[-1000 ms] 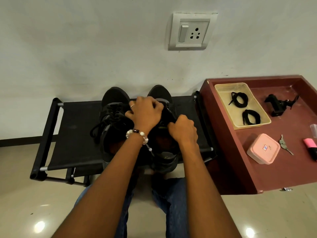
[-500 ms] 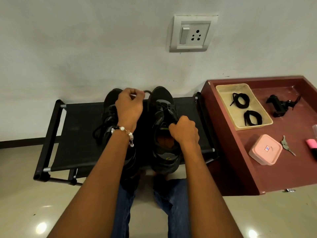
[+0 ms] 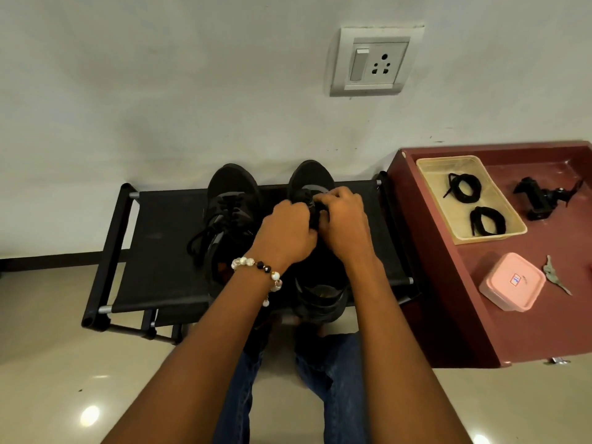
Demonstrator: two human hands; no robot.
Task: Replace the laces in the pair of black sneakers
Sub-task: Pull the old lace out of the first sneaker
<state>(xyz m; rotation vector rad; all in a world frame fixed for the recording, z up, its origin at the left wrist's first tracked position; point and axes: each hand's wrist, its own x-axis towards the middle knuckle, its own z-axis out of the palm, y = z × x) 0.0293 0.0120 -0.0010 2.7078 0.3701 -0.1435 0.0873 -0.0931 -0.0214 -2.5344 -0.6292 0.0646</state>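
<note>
While both hands (image 3: 315,229) clutch laces, right sneaker (image 3: 312,182) past rack edge (image 3: 389,280).

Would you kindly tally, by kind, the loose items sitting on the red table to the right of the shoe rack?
Beige tray: 1
Coiled black laces, both in the tray: 2
Black clamp-like gadget: 1
Pink lidded box: 1
Key: 1
Total: 6

Both hands, the left hand (image 3: 288,232) and right hand (image 3: 344,225), pinch the laces over the right sneaker (image 3: 312,181) on the black rack (image 3: 160,251); the left sneaker (image 3: 232,193) stands beside it.
</note>
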